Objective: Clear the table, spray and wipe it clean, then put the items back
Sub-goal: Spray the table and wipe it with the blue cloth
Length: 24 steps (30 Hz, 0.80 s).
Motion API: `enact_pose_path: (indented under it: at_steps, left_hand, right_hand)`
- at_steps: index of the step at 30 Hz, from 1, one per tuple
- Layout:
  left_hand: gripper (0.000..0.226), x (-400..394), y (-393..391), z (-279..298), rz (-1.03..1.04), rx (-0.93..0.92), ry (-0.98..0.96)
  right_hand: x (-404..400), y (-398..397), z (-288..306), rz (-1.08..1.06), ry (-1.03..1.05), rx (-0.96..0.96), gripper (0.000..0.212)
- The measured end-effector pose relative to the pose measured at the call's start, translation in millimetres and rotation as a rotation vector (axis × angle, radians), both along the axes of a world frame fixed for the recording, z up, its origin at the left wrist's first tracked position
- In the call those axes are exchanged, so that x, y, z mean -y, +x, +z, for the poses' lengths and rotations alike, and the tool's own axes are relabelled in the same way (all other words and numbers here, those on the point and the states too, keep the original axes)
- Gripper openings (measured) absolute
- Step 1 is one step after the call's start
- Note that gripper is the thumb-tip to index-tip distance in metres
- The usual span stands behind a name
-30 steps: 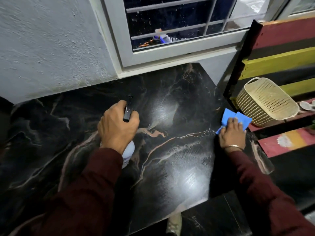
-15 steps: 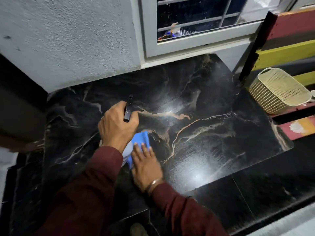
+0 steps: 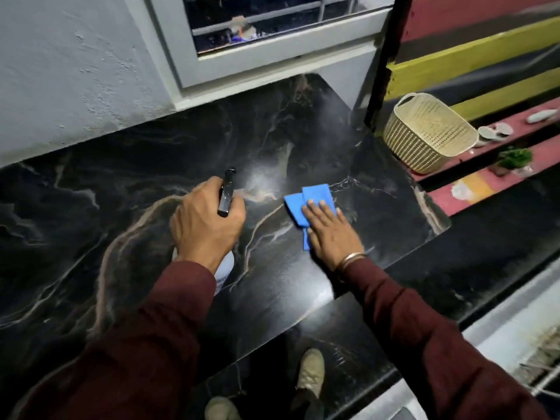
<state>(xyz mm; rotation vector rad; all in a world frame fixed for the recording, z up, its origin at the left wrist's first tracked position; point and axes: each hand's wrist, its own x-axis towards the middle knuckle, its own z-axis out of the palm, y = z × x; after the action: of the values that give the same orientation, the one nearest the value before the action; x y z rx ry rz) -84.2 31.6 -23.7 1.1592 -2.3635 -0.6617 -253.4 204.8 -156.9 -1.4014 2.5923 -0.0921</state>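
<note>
Two hands | left [image 3: 206, 221] grips spray bottle [image 3: 225, 192] | right [image 3: 330, 231] flat, pressing folded blue cloth [image 3: 306, 201] | glossy marble table [image 3: 121, 192]

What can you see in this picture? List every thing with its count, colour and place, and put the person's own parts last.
table: one, black marble with pale veins, under the window
spray bottle: one, white with black head, over the table's middle
cloth: one, blue, flat on the table, right of the bottle
basket: one, cream, on the striped bench to the right
small plant: one, green, on the bench
window: one, white frame, above the table
shoes: two, beige, on the floor below
left hand: grips the spray bottle
right hand: presses flat on the cloth
</note>
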Motion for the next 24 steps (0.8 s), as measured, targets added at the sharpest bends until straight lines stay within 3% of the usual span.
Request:
enact_pose_path:
  at_steps: [3,7,11,15,19,24]
  left_hand:
    - [0.028,-21,-31,-5,-0.051,0.021,-0.025]
    - [0.019,-52,-72,0,-0.085,0.047,-0.023]
    - [0.017,-67,-89,6,-0.112,0.029,-0.024]
    - [0.02,-71,-83,17,-0.12,0.006,-0.029]
    - [0.02,-60,-62,21,-0.105,-0.008,-0.029]
    - [0.019,-32,-12,17,-0.057,-0.009,-0.029]
  right_hand:
    - [-33,-68,2,-0.186,-0.016,0.019,0.062]
    - [-82,-133,-2,-0.417,-0.028,-0.027,0.053]
    - [-109,-130,-4,-0.622,-0.043,-0.036,0.054]
    - [-111,-78,-3,-0.785,-0.078,-0.007,0.059]
    - [-93,-10,-1,-0.728,-0.084,0.024,0.067]
    - [-57,85,-3,-0.492,-0.04,0.015,0.064]
